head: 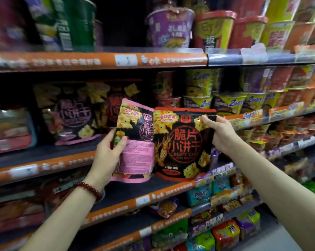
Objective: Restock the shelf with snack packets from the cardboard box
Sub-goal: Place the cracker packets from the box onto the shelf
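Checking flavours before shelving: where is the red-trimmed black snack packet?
Head view, centre: the red-trimmed black snack packet is in the right hand, overlapping the pink-trimmed black snack packet beside it.

Two bare forearms, no sleeves in sight; left hand (106,151) and right hand (220,131) without rings or gloves; a bracelet (88,189) of round dark red beads around the left wrist, with a sliver of teal just behind it
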A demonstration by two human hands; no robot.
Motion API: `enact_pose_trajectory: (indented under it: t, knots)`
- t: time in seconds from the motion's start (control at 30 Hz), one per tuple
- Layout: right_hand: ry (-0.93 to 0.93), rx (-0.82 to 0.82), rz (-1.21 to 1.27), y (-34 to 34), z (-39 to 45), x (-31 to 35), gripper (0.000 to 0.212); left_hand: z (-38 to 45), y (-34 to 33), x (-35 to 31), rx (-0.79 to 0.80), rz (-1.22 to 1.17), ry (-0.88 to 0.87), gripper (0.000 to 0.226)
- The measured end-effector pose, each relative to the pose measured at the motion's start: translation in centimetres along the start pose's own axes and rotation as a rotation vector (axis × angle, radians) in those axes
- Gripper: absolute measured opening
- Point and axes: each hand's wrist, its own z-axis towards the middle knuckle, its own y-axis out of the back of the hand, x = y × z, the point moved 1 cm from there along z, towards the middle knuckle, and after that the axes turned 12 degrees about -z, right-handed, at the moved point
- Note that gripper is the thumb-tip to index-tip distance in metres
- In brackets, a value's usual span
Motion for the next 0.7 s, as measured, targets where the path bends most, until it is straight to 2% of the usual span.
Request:
enact_pose_trajectory:
  t: [0.03,0.2,0.3,0.5,0.7]
  knots:
    - [0.016,0.025,-0.002,-1.7,0.1,0.3,0.006,0.0,1.6,-0.7,-0.026,0.000,-0.012,0.034]
    - [0.131,0.145,-0.013,-9.4,1.7,1.5,0.006,0.3,8.8,-3.9,-0.125,0.060,-0.102,0.023]
    - [0.179,0.148,-0.021,-12.6,3.2,2.2,0.007,0.8,11.7,-5.4,-0.198,0.083,-0.146,0.022]
    - [0.280,0.185,-0.012,-16.6,5.7,4.3,0.007,2.2,14.7,-7.3,-0.283,0.091,-0.198,0.019]
    - [0.361,0.176,-0.065,-17.4,6.8,4.7,0.006,3.6,15.2,-7.0,-0.333,0.126,-0.216,0.022]
